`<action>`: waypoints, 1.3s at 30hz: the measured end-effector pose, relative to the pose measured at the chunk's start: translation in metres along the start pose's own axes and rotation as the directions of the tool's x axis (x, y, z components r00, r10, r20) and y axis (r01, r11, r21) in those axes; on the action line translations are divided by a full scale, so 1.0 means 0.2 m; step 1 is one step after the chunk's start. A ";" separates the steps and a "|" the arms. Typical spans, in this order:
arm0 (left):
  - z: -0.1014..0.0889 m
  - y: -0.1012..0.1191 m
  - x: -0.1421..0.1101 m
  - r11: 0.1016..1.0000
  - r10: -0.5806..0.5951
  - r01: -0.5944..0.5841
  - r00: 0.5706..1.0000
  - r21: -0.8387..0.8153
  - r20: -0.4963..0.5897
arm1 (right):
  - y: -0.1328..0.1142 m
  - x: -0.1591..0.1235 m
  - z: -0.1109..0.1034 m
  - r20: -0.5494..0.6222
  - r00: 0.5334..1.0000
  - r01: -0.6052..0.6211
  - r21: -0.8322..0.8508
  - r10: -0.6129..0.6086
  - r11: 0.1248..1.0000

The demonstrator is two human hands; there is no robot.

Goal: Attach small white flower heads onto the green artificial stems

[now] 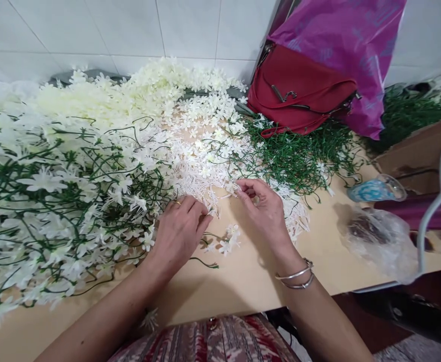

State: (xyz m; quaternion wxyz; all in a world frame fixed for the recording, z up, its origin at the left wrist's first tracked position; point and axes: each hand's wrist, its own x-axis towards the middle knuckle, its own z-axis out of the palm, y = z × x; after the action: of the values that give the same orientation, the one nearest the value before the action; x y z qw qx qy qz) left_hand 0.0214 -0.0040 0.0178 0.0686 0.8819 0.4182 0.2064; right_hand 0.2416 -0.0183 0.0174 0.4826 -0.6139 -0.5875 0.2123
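Note:
My right hand (261,208) pinches a small white artificial flower (231,187) between thumb and fingertips, at the edge of a heap of thin white stamen strands (194,183). To its left, my left hand (183,223) is closed, thumb against curled fingers; a tiny pale bit shows at the fingertips, too small to name. Just below the hands, a green-stemmed sprig with white blossoms (230,240) lies on the table (239,281). Beside my left hand spreads a large pile of finished-looking white flowers on green stems (73,201).
Loose cream petals (156,80) are heaped along the tiled wall (130,25). Green plastic stems (299,156) lie at right under a red bag (303,90), with a purple plastic bag (348,45) behind. A blue-patterned cup (374,189) and clear plastic bag (384,239) lie at far right.

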 end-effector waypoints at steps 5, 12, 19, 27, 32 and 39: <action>0.00 -0.02 -0.01 1.000 0.003 -0.001 0.998 -0.031 0.064 | -0.01 0.00 0.01 0.074 0.997 0.024 0.001 -0.024 1.000; -0.01 0.00 0.01 0.988 -0.028 -0.009 0.970 -0.151 -0.240 | -0.02 0.01 -0.01 0.056 0.994 0.101 -0.081 -0.097 0.992; -0.03 0.01 0.02 0.990 -0.059 0.026 0.968 -0.138 -0.243 | -0.04 -0.01 -0.15 0.671 0.741 -0.048 0.045 0.006 0.998; 0.00 0.05 0.01 0.942 0.157 -0.183 0.981 -0.283 -0.111 | -0.07 -0.02 -0.14 0.656 0.755 -0.075 0.101 -0.010 0.992; -0.01 0.06 0.02 0.814 0.041 -0.118 0.988 -0.569 -0.146 | -0.12 -0.04 -0.07 0.460 0.881 -0.280 0.315 0.112 0.907; 0.02 0.02 0.01 0.666 -0.256 0.154 0.966 -0.730 -0.030 | -0.08 -0.05 -0.02 0.434 0.885 -0.306 0.271 0.168 0.913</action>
State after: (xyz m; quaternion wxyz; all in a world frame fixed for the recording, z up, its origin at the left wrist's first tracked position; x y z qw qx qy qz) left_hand 0.0273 -0.0048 0.0168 0.4049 0.7154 0.4034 0.4019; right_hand 0.2350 -0.0310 0.0307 0.4181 -0.5350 -0.5489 0.4876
